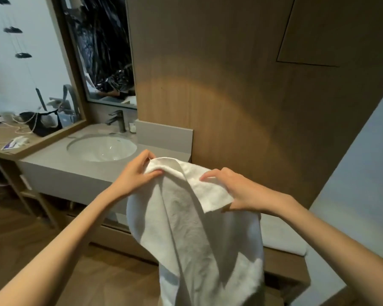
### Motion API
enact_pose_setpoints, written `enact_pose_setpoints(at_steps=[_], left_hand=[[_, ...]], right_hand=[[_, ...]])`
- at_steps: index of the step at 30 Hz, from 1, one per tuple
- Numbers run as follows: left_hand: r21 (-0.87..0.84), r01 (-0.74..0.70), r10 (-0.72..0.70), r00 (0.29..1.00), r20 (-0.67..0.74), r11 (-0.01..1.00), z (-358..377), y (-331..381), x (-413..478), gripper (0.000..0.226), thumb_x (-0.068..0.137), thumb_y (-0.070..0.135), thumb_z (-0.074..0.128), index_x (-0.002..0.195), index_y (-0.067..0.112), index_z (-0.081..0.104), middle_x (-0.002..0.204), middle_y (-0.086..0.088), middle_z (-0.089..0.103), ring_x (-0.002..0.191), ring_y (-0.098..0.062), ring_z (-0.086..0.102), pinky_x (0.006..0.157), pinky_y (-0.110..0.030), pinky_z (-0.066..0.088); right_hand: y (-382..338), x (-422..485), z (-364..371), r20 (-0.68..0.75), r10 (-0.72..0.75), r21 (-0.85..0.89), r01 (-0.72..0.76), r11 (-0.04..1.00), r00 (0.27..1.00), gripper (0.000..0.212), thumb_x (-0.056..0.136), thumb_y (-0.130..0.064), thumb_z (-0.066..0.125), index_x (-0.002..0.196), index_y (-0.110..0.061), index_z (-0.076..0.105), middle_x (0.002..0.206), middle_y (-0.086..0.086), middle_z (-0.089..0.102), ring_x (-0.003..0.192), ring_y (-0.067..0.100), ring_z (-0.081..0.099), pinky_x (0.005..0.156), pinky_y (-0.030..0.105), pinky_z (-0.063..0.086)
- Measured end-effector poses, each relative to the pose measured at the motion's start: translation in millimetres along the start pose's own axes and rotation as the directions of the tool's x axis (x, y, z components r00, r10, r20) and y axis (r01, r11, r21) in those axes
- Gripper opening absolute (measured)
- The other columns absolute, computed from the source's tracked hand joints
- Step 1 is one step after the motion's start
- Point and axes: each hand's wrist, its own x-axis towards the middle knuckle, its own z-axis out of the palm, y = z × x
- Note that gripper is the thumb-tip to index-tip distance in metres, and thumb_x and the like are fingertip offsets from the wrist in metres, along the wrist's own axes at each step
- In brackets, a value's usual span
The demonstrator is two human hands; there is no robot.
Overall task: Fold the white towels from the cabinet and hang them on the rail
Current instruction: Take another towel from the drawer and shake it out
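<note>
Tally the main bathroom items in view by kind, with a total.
White towel: 1
Hands holding it: 2, left hand and right hand
Sink basin: 1
Faucet: 1
Mirror: 1
Total: 6

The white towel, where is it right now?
In the head view, the white terry towel hangs low in the middle, its top edge pinched by the left hand and right hand, just in front of the grey vanity counter.
</note>
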Motion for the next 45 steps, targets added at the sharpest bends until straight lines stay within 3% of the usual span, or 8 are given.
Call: enact_pose_setpoints(at_steps=[4, 10, 13, 26, 32, 35, 40, 45], left_hand=[[0.127, -0.052, 0.046, 0.998, 0.047, 0.991, -55, -34, 7, 0.035, 0.084, 0.038, 0.070, 0.103, 0.014, 0.053, 0.092, -0.001, 0.061, 0.083, -0.014, 0.056, 0.075, -0.028, 0.043], [0.347, -0.190, 0.148, 0.978, 0.145, 0.918, -134, -85, 41, 0.017, 0.089, 0.011, 0.065, 0.103, 0.007, 0.056, 0.096, -0.002, 0.057, 0.085, -0.019, 0.054, 0.068, -0.030, 0.036], [0.391, -0.102, 0.091, 0.995, 0.048, 0.915, -165, -112, 64, 0.012, 0.090, 0.002, 0.058, 0.094, 0.012, 0.055, 0.091, -0.007, 0.060, 0.084, -0.026, 0.057, 0.069, -0.034, 0.040], [0.582, 0.146, -0.081, 0.987, -0.137, 0.800, -200, -204, 146, 0.022, 0.095, 0.006, 0.047, 0.103, 0.013, 0.065, 0.097, -0.012, 0.067, 0.091, -0.036, 0.062, 0.075, -0.048, 0.052], [0.128, 0.356, -0.290, 0.886, -0.361, 0.926, -212, -229, 231, 0.029, 0.094, 0.014, 0.038, 0.108, 0.019, 0.063, 0.093, -0.009, 0.068, 0.077, -0.029, 0.069, 0.078, -0.044, 0.056], [-0.086, 0.300, -0.309, 0.859, -0.408, 0.950, -218, -227, 286, 0.027, 0.097, 0.008, 0.037, 0.107, 0.017, 0.061, 0.088, -0.003, 0.064, 0.067, -0.018, 0.066, 0.065, -0.026, 0.056], [-0.251, 0.136, -0.231, 0.886, -0.403, 0.958, -223, -216, 373, 0.027, 0.099, -0.001, 0.036, 0.108, 0.009, 0.059, 0.105, -0.011, 0.059, 0.091, -0.024, 0.064, 0.074, -0.030, 0.057], [-0.330, 0.026, -0.178, 0.880, -0.440, 0.944, -231, -210, 454, 0.031, 0.097, -0.004, 0.035, 0.110, 0.009, 0.060, 0.113, -0.011, 0.055, 0.106, -0.027, 0.057, 0.079, -0.030, 0.053]], right_hand=[[-24, 58, 5, -0.125, -0.010, 0.194, 0.034, 0.980, 0.992, 0.072, 0.061, -0.001, 0.034, 0.121, -0.037, 0.051, 0.128, -0.013, 0.053, 0.124, 0.004, 0.046, 0.103, 0.021, 0.035], [-47, 137, -1, -0.429, 0.120, 0.373, 0.055, 0.926, 0.896, 0.062, 0.083, 0.015, 0.032, 0.103, -0.035, 0.062, 0.108, -0.018, 0.064, 0.104, -0.010, 0.057, 0.093, 0.009, 0.040], [-50, 159, -15, -0.571, 0.310, 0.544, 0.067, 0.836, 0.760, 0.028, 0.101, -0.010, 0.047, 0.096, -0.032, 0.065, 0.095, -0.021, 0.065, 0.084, -0.012, 0.061, 0.073, 0.005, 0.045], [-19, 260, -30, -0.607, 0.556, 0.615, -0.107, 0.781, 0.568, 0.032, 0.103, -0.042, 0.037, 0.102, -0.022, 0.061, 0.092, -0.009, 0.062, 0.082, 0.004, 0.057, 0.065, 0.022, 0.043], [31, 325, -48, -0.747, 0.477, 0.348, -0.339, 0.874, 0.464, 0.029, 0.103, -0.030, 0.038, 0.110, -0.017, 0.063, 0.112, 0.000, 0.056, 0.111, 0.019, 0.048, 0.087, 0.030, 0.043], [56, 355, -70, -0.783, 0.472, 0.294, -0.426, 0.855, 0.406, 0.026, 0.101, -0.033, 0.043, 0.110, -0.019, 0.064, 0.109, 0.001, 0.059, 0.100, 0.016, 0.054, 0.082, 0.032, 0.049], [83, 401, -122, -0.699, 0.587, 0.500, -0.308, 0.809, 0.408, 0.027, 0.101, -0.039, 0.043, 0.089, -0.023, 0.062, 0.077, -0.001, 0.068, 0.067, 0.018, 0.067, 0.061, 0.026, 0.053], [108, 446, -175, -0.650, 0.639, 0.667, -0.094, 0.739, 0.413, 0.017, 0.102, -0.029, 0.044, 0.107, -0.023, 0.059, 0.094, -0.004, 0.067, 0.079, 0.017, 0.070, 0.061, 0.025, 0.058]])
